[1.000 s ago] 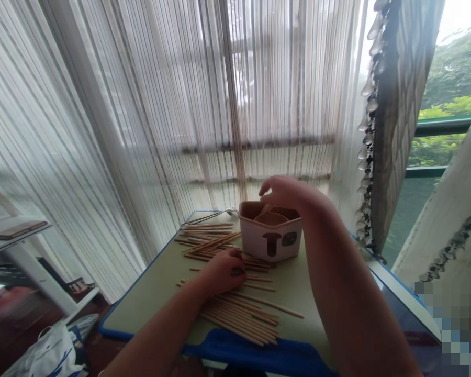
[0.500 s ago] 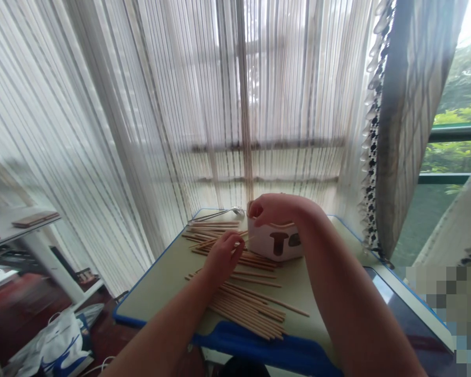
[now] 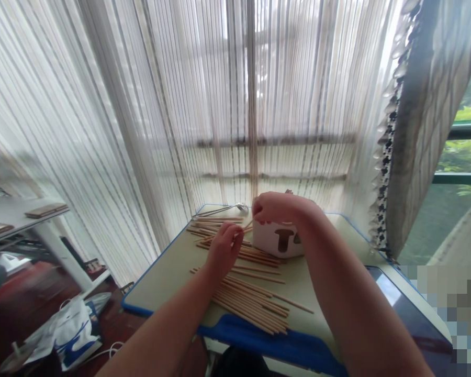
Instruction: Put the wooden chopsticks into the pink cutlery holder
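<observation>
My left hand (image 3: 225,245) is over the sticks, fingers pinched on a thin wooden chopstick (image 3: 248,226) that points up to the right. Close to its far end is my right hand (image 3: 272,208), bent at the wrist, with its fingers closed at the left corner of a white box (image 3: 265,238) with brown printing. Whether those fingertips grip the stick or the box rim is hidden. Several loose chopsticks (image 3: 255,303) lie in a front group, and more chopsticks (image 3: 208,226) lie under and behind my left hand.
A long-handled metal utensil (image 3: 220,210) lies at the table's back left. A dark tablet-like panel (image 3: 404,298) is along the right side. The table (image 3: 157,277) has a blue rim. White bags (image 3: 68,330) lie on the floor at left, and sheer curtains (image 3: 204,104) hang behind.
The view has shifted slightly, moving the scene to the right. My right fingers have come down and nearer my left hand, and the chopstick between them now tilts upward.
</observation>
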A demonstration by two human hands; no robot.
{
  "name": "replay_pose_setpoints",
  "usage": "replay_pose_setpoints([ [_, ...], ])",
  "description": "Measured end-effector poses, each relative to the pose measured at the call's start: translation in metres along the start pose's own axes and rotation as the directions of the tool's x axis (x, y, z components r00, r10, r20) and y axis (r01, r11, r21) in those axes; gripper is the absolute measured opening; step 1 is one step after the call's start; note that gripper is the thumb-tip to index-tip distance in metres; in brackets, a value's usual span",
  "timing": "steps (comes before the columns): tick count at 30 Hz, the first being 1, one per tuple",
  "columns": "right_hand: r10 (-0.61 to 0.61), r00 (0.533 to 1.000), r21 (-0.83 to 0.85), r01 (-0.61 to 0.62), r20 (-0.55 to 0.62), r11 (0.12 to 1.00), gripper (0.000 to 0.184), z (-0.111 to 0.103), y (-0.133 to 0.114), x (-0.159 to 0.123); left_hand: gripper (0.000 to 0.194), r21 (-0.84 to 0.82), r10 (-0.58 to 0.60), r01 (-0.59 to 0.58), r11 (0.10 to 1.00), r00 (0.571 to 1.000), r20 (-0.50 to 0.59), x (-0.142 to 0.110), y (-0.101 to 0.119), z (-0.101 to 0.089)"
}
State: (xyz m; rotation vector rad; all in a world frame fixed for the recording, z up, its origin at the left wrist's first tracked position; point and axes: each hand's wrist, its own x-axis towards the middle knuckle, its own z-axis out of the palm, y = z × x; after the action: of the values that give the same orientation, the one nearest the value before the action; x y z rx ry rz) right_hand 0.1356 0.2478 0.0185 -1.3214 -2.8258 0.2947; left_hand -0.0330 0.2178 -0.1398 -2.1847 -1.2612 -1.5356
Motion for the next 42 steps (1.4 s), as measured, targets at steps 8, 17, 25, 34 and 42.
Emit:
replay_pose_setpoints([
  [8, 0.042, 0.897, 0.088, -0.003, -0.439, 0.996, 0.021, -0.015, 0.026, -0.007, 0.024, 0.071, -0.085, 0.071, 0.995, 0.973, 0.215, 0.001, 0.006, 0.000],
  [17, 0.002, 0.776, 0.161, 0.128, -0.630, 0.979, 0.022, -0.012, 0.014, 0.003, 0.029, 0.051, -0.073, 0.060, 0.997, 0.946, 0.315, -0.003, 0.004, 0.004],
  [25, 0.111, 0.958, 0.086, -0.091, -0.265, 0.992, 0.018, -0.018, 0.025, -0.022, 0.026, 0.132, -0.129, 0.101, 0.986, 0.967, 0.222, -0.001, 0.001, 0.000],
  [34, 0.078, 0.988, 0.188, -0.103, 0.132, 0.977, 0.011, -0.010, 0.013, -0.029, 0.017, 0.160, -0.117, 0.107, 0.981, 0.992, 0.052, -0.001, -0.005, 0.002],
  [42, 0.176, 0.980, 0.302, -0.196, 0.093, 0.933, 0.016, -0.028, 0.029, -0.071, 0.036, 0.135, -0.239, 0.257, 0.957, 0.961, -0.138, -0.002, -0.019, 0.008],
])
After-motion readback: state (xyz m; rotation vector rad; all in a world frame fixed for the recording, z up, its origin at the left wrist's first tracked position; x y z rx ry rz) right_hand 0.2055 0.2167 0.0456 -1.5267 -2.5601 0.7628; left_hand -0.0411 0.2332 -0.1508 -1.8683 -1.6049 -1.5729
